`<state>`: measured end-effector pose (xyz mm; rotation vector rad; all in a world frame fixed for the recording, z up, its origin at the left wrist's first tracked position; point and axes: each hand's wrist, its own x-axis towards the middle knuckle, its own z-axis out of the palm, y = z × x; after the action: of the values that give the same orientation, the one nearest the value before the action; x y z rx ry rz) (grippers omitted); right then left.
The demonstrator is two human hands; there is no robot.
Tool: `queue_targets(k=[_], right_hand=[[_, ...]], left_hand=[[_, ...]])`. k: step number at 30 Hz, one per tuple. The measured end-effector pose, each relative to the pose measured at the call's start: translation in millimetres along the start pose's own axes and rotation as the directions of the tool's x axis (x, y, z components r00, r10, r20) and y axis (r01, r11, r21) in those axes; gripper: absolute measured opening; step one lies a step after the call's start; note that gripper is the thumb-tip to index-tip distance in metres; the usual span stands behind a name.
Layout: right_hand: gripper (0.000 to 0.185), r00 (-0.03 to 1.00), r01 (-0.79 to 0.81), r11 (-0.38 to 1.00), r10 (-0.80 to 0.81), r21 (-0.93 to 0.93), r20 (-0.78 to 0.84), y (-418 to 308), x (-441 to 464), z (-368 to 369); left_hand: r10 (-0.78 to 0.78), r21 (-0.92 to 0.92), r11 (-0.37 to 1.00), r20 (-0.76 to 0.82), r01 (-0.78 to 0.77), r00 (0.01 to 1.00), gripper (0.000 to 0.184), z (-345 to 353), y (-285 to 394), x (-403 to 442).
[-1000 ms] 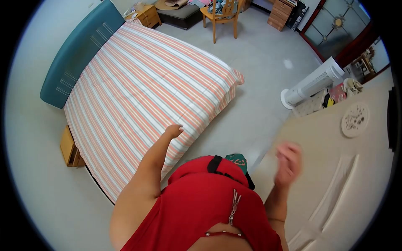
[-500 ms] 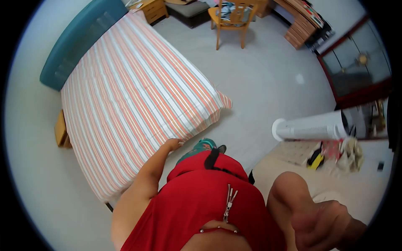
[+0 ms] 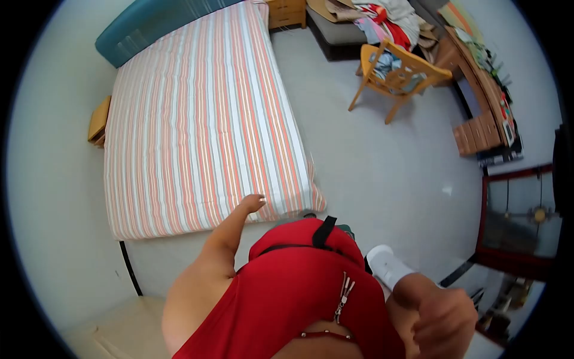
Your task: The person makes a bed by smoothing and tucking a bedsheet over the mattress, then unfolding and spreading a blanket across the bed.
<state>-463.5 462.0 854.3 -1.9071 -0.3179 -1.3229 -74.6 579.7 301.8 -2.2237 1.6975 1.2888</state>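
Observation:
My left hand (image 3: 254,203) hangs over the near edge of the striped bed (image 3: 191,119), low in front of my body, its fingers curled and whatever they hold, if anything, too small to make out. At the lower right my right hand (image 3: 445,320) is raised close to the camera with its fingers folded in; nothing shows in it. Between the two arms is my red top (image 3: 299,281), with a black strap (image 3: 324,232) and a zipper pull on it. Behind my right wrist stands a white tower fan (image 3: 388,266), partly covered by the forearm.
A wooden chair (image 3: 397,75) with clothes on it stands on the grey floor (image 3: 359,161). Further right are a wooden desk (image 3: 484,128) and a red-framed glass door (image 3: 517,215). A dark couch (image 3: 341,36) holds cloths at the top. A teal headboard (image 3: 149,27) is behind the bed.
The view has turned right, so the bed, chair and desk sit differently in it. My right hand has come lower and nearer the camera, and its fingers have folded. My left hand remains by the bed.

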Motion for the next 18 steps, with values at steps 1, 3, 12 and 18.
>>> queue_targets(k=[1, 3, 12, 18], right_hand=[[0.012, 0.996, -0.074, 0.997, 0.075, -0.017, 0.045, 17, -11, -31], [0.017, 0.965, -0.219, 0.974, 0.226, -0.061, 0.136, 55, -33, -75], [0.013, 0.361, -0.904, 0.398, 0.519, -0.155, -0.775, 211, -75, -277], [0.015, 0.504, -0.854, 0.459, 0.610, -0.246, -0.612, 338, -33, -373]], left_hand=[[0.025, -0.070, 0.997, -0.070, -0.030, 0.997, 0.045, -15, 33, 19], [0.104, -0.198, 0.973, -0.093, -0.121, 0.990, 0.044, -46, 96, 50], [-0.081, -0.128, 0.989, -0.022, 0.078, 0.996, 0.045, -73, 171, 180], [-0.264, -0.253, 0.935, -0.020, 0.250, 0.964, 0.047, -74, 180, 195]])
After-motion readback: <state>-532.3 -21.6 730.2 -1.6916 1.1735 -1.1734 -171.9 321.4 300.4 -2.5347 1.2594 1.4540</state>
